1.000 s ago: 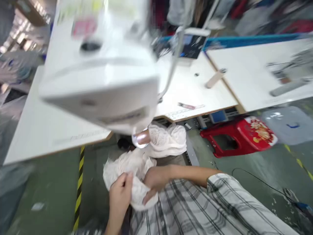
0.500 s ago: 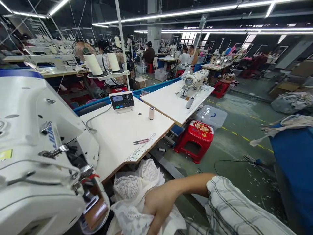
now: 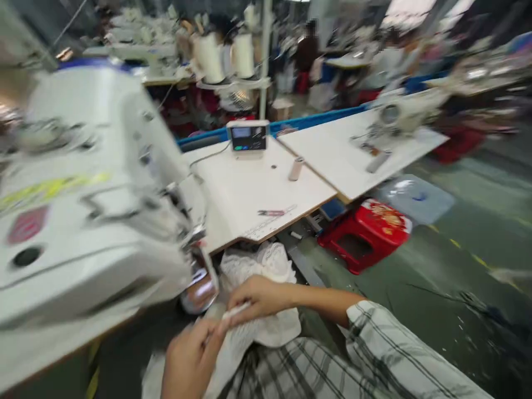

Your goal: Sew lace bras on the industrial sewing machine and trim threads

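White lace fabric lies over my lap and hangs against the table's front edge. My right hand is closed, pinching a narrow white edge of it between thumb and fingers. Close beside it, my left hand is also closed on the same edge, so a short stretch runs between the two hands. The white sewing machine stands just left of and above my hands. Its needle area is blurred and partly hidden.
On the white table are thread snips, a small thread cone and a control panel. A second sewing machine stands beyond. A red stool and a clear plastic bin are on the floor at right.
My left hand has come into view and grips the fabric edge. My right hand has shifted from the fabric bulk to that edge. The view has turned left.
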Demonstrator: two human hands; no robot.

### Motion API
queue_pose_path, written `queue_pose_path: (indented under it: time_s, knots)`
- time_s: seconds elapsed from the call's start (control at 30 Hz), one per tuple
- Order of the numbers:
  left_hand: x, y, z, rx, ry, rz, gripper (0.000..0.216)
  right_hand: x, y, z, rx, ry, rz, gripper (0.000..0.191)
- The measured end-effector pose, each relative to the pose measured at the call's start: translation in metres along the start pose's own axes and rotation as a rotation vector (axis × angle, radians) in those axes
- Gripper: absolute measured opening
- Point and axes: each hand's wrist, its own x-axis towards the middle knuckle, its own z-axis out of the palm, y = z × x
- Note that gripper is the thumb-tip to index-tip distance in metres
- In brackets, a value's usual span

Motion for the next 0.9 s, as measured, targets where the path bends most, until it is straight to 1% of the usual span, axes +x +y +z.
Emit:
queue_pose_path:
  time_s: [0.03,0.07,0.13,0.17,0.27,0.33,0.43,0.57,0.67,0.73,0.8,0.83,0.9]
  knots:
    - [0.003,0.002,-0.008,0.003,0.008,-0.006,0.048,0.002,-0.002,0.002,0.041,0.078,0.01,0.023]
    - [0.007,0.003,-0.017,-0.006,0.032,-0.056,0.046,0.004,-0.004,0.002,0.072,0.154,0.021,0.026]
    - [0.016,0.0,-0.032,-0.037,0.063,-0.161,0.031,0.014,-0.006,-0.003,0.105,0.232,0.056,0.032]
    - [0.021,-0.003,-0.037,-0.058,0.089,-0.214,0.026,0.02,-0.006,-0.007,0.109,0.249,0.08,0.035]
    - [0.031,-0.013,-0.042,-0.15,0.174,-0.335,0.026,0.036,-0.009,-0.015,0.095,0.241,0.15,0.043]
    - [0.034,-0.018,-0.04,-0.185,0.197,-0.37,0.027,0.043,-0.012,-0.02,0.088,0.235,0.183,0.045]
    - [0.038,-0.022,-0.036,-0.187,0.195,-0.372,0.028,0.05,-0.014,-0.026,0.089,0.241,0.218,0.049]
    - [0.041,-0.025,-0.035,-0.188,0.196,-0.362,0.028,0.055,-0.017,-0.033,0.084,0.213,0.233,0.057]
    - [0.042,-0.025,-0.035,-0.172,0.203,-0.362,0.029,0.056,-0.016,-0.035,0.078,0.213,0.233,0.057]
    - [0.041,-0.023,-0.036,-0.16,0.202,-0.378,0.031,0.055,-0.01,-0.033,0.102,0.224,0.245,0.055]
    - [0.041,-0.021,-0.036,-0.151,0.198,-0.398,0.035,0.052,0.002,-0.026,0.174,0.261,0.259,0.056]
    - [0.041,-0.019,-0.037,-0.145,0.192,-0.408,0.038,0.049,0.009,-0.021,0.225,0.275,0.262,0.062]
    - [0.041,-0.017,-0.038,-0.122,0.185,-0.422,0.043,0.043,0.026,-0.006,0.339,0.248,0.248,0.084]
